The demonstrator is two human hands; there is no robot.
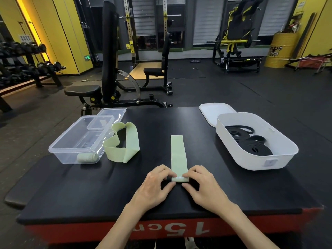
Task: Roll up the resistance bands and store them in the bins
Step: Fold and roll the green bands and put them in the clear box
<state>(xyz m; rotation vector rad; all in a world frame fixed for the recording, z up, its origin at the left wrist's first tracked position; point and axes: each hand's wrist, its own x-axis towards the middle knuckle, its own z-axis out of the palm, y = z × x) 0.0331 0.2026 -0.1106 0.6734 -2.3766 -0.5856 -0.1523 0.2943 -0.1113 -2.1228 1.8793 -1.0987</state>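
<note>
Clear bin (70, 156): far left on the tabletop (80, 191), open, with its clear lid (113, 114) lying behind it. One rolled green band (87, 157) lies in the near corner.
Loose green band (122, 144): just beside the clear bin's right wall, standing in a slack, twisted loop, not rolled.
Left hand (156, 186): the grip is closed on the near end of the flat green band (177, 153), thumb and fingertips pinching the left side of a small roll there.
Flat green band: middle of the tabletop, laid straight away from the person, flat except for that small roll at its near end.
Right hand (203, 186): the grip is closed on the right side of the same roll, mirroring the left.
White bin (233, 146): on the right, well apart from the hands, holding coiled black bands (251, 141). A white lid (213, 112) lies behind it.
Handling: the band looks thin, light and soft. A roll this small probably springs open if released, so both edges want pinching with even pressure, or it may skew sideways.
Hard to make out: the fingertips cover the roll's ends, so its number of turns cannot be told. The black bands overlap, so their count is unclear. The stored roll is blurred behind the plastic wall.
</note>
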